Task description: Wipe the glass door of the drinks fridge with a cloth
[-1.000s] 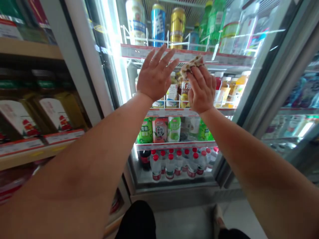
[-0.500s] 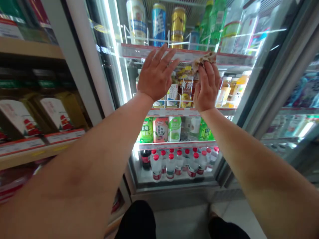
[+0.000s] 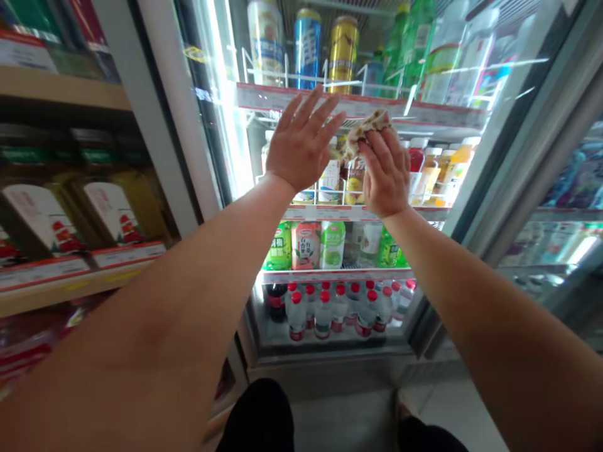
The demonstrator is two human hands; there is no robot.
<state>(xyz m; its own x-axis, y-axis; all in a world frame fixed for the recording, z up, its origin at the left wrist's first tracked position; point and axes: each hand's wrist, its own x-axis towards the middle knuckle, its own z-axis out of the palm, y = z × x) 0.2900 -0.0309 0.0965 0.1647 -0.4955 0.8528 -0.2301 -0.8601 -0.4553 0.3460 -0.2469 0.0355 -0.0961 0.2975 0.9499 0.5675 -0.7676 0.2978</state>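
My left hand (image 3: pixel 300 145) lies flat against the glass door (image 3: pixel 452 94) of a drinks fridge, fingers spread and holding nothing. Just to its right, my right hand (image 3: pixel 386 176) presses a crumpled brownish patterned cloth (image 3: pixel 366 128) against the same glass with its fingers. Both hands are level with the red-edged upper shelf (image 3: pixel 424 113). Behind the glass stand tall cans (image 3: pixel 306 47), cartons and bottles.
Lower fridge shelves hold green cartons (image 3: pixel 306 245) and red-capped water bottles (image 3: pixel 330 311). A wooden store shelf (image 3: pixel 61 94) with boxed goods stands to the left. The grey door frame (image 3: pixel 532 144) slants down at the right. My dark-trousered legs (image 3: pixel 259 420) are at the bottom.
My right hand slid the cloth rightward and up across the glass, then back left toward my left hand. The left hand stayed flat on the door.
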